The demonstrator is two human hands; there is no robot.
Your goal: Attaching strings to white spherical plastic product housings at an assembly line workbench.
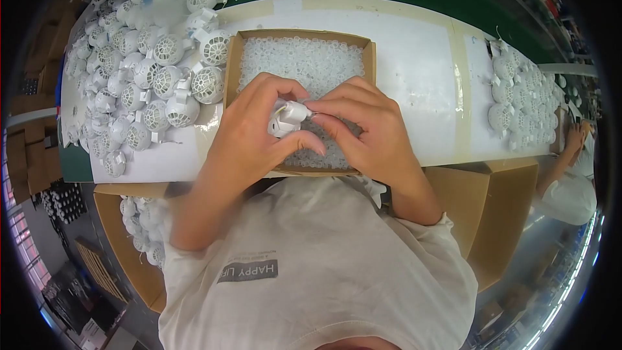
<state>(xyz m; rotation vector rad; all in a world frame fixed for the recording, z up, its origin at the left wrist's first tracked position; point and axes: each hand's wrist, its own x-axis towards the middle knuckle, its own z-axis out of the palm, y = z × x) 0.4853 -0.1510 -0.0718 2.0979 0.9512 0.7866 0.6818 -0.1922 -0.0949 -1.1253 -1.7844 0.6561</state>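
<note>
My left hand is closed round a white plastic fan-like housing with a short neck, holding it over a shallow cardboard box. The neck points toward my right hand. Thumb and fingertips of that hand pinch together at the end of the neck. What they grip is too small and too covered to make out. Below both hands, the box holds a great many small translucent plastic pieces.
Round white housings with grilles are heaped on the table's left, with more at the far right. Cardboard boxes stand below the table edge, left and right; the left one holds housings. Another person's arm shows at the right.
</note>
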